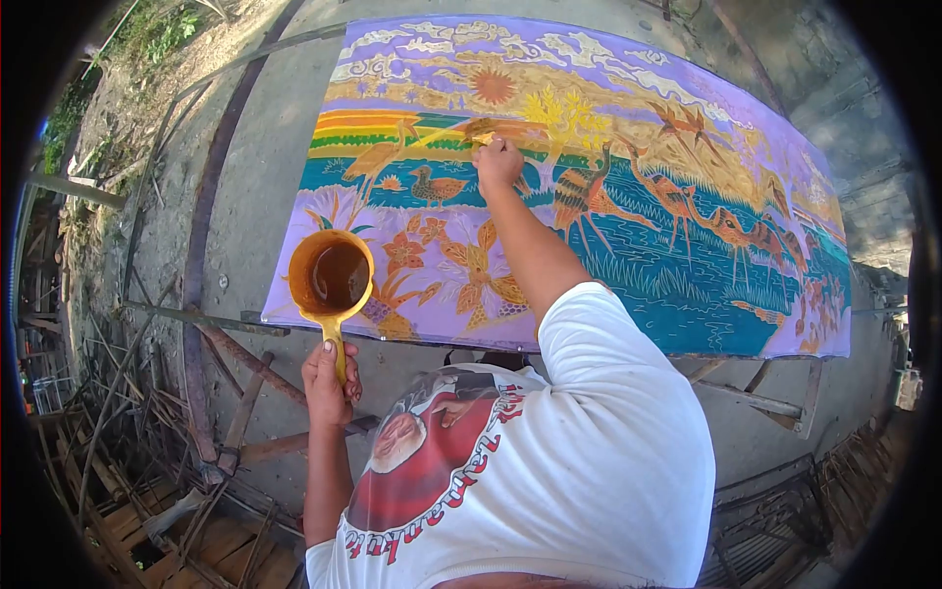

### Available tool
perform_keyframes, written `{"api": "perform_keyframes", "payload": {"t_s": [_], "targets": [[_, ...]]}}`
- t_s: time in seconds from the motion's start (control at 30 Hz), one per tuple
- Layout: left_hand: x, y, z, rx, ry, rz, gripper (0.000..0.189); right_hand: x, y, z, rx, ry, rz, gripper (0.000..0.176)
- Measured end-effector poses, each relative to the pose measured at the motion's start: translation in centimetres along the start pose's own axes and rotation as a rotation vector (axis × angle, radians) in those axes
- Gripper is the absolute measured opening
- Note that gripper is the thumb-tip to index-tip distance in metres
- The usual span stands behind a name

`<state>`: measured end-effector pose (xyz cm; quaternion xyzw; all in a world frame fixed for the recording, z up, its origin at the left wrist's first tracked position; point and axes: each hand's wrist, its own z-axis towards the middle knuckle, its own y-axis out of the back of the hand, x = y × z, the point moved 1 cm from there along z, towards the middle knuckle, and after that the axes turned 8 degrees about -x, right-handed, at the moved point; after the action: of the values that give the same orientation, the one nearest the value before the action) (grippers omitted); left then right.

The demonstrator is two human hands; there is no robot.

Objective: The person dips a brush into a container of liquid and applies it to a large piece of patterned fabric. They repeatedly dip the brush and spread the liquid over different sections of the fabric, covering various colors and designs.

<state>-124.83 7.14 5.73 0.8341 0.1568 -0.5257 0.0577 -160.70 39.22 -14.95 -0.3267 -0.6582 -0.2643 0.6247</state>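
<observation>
My left hand [330, 385] is wrapped round the handle of a yellow plastic dipper [339, 324]. Dark brown liquid [340, 276] lies in its cup, which is held over the lower left corner of a painted cloth [422, 299]. With arm stretched out, my right hand [499, 165] pinches a small yellow piece [483, 139], perhaps foam, against the striped band of the cloth. A brown wet-looking patch [479, 128] is just beyond it. Around this spot the cloth shows a sun [493, 85], a yellow tree [564, 120] and a duck [438, 186]. My fingers partly hide the yellow piece.
The cloth is stretched on a wooden frame [221, 320] above a grey concrete floor [265, 177]. Poles and sticks [235, 412] stand close on my left. Stacked wood [186, 530] lies at lower left, and dark slats [775, 525] are at lower right.
</observation>
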Motion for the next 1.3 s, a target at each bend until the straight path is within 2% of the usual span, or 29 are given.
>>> {"api": "perform_keyframes", "payload": {"t_s": [0.1,0.13,0.2,0.33,0.4,0.43,0.53,0.57,0.7,0.9,0.97,1.07,1.13,1.17,1.3], "targets": [[0.2,0.0,-0.2,-0.006,0.005,-0.002,0.047,-3.3,-3.7,-0.1,-0.02,0.034,0.054,0.028],[0.3,0.1,-0.3,-0.008,0.013,-0.005,0.046,-1.6,-3.6,-1.2,-0.019,0.033,0.057,0.028],[0.4,0.2,-0.4,-0.011,0.013,-0.006,0.046,3.5,-2.5,-4.2,0.106,-0.266,0.154,0.028],[0.7,0.9,-1.0,-0.015,0.003,-0.01,0.045,3.2,-0.3,-2.1,0.055,-0.148,0.237,0.028],[0.8,1.3,-1.5,-0.024,0.004,-0.011,0.045,1.9,0.1,-1.3,-0.086,-0.104,0.193,0.025],[0.8,1.4,-1.7,-0.024,0.008,-0.008,0.045,2.1,0.2,-1.8,0.037,-0.149,0.2,0.025],[1.0,1.7,-2.1,-0.001,-0.012,0.003,0.044,2.8,-1.7,-4.8,0.165,-0.206,0.203,0.026],[1.1,1.7,-2.2,-0.005,-0.014,0.005,0.044,3.7,-2.1,-6.2,0.194,-0.266,0.175,0.028],[1.4,2.1,-2.7,-0.019,0.017,0.003,0.043,6.1,-2.1,-8.5,0.29,-0.265,0.137,0.029],[1.3,3.1,-3.9,-0.025,0.048,0.013,0.042,6.1,7.1,-2.2,0.181,-0.058,-0.006,0.028],[1.5,3.6,-4.1,-0.014,0.045,0.01,0.042,8.9,10.8,-2.7,0.114,-0.137,0.121,0.027],[1.5,4.4,-4.1,0.022,0.058,0.029,0.042,10.9,15.1,-2.8,0.142,-0.108,0.153,0.03],[1.5,4.9,-4.1,0.053,0.047,0.062,0.041,13.4,17.6,-4.4,0.24,-0.196,0.297,0.032],[1.5,5.2,-4.2,0.053,0.045,0.057,0.041,14.5,18.4,-5.5,0.243,-0.192,0.296,0.032],[1.4,6.1,-4.1,0.097,0.056,0.077,0.041,18.0,20.3,-9.8,0.481,-0.23,0.486,0.038]]}}
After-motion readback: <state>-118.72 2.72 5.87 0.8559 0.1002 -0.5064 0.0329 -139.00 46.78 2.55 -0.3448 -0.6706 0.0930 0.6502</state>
